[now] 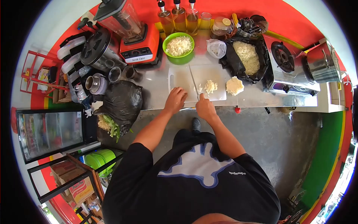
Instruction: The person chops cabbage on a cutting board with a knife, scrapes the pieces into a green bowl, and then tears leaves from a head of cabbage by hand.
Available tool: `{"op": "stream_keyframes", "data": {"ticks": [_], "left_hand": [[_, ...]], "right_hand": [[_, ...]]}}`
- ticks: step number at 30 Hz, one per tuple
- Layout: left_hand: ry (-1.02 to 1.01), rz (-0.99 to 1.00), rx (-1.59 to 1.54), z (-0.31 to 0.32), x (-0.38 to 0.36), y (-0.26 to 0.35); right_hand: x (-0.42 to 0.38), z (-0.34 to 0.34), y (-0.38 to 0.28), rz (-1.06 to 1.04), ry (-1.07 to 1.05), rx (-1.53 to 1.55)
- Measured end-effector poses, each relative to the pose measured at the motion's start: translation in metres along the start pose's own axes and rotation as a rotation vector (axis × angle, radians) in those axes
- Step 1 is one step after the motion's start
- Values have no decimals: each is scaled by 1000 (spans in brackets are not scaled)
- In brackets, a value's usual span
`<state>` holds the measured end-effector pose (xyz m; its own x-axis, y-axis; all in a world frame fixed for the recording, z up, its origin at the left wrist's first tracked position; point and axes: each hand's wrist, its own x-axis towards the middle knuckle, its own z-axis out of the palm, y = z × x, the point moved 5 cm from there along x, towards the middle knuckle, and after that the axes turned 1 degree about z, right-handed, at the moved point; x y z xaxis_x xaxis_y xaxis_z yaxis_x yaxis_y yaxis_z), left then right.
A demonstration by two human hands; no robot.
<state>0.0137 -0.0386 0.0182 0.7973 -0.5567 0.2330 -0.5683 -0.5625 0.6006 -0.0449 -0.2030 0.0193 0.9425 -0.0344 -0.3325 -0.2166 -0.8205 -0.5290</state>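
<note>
My right hand is closed around the handle of a knife, its long blade pointing away from me across a white cutting board. A small heap of pale shreds lies on the board, right of the blade. My left hand rests at the board's near left part, fingers stretched out and holding nothing visible. Just off the board's right edge sits a pale, cut chunk, perhaps cabbage. Beyond the board, a green bowl holds more shreds.
A black plastic bag full of shreds stands between a small clear bag and a gas stove. At the left are a red blender and a tied black bag. Oil bottles line the wall.
</note>
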Motion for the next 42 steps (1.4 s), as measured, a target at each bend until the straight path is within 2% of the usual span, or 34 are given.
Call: {"op": "stream_keyframes", "data": {"ticks": [1,2,4,8,10,16,19,22,24,28,32,36,42], "left_hand": [[88,3,-2,0,3,3],[81,6,3,2,4,5],[66,-147,-82,4,10,5],[71,-214,-196,11,20,8],[113,-70,-13,4,25,20],[164,-150,157,-5,10,17],[131,-182,127,0,6,10],[104,-175,76,7,17,8],[91,-162,43,15,23,14],[141,-64,28,23,28,28],[187,53,63,25,28,29],[205,67,45,24,26,24],[226,54,29,21,25,26]], "right_hand": [[-2,2,3,1,1,10],[-3,5,7,-16,-12,16],[-6,6,15,-31,-24,23],[-8,-4,34,81,53,106],[-8,-10,35,98,75,148],[-9,1,26,-90,4,218],[-8,-1,30,-165,-60,220],[-11,-12,43,-152,-5,232],[-13,-18,51,-16,31,185],[-19,-28,31,-57,46,218],[-13,-26,16,-17,-48,143],[-17,-16,10,19,-135,-67],[-20,4,5,103,-143,-152]]}}
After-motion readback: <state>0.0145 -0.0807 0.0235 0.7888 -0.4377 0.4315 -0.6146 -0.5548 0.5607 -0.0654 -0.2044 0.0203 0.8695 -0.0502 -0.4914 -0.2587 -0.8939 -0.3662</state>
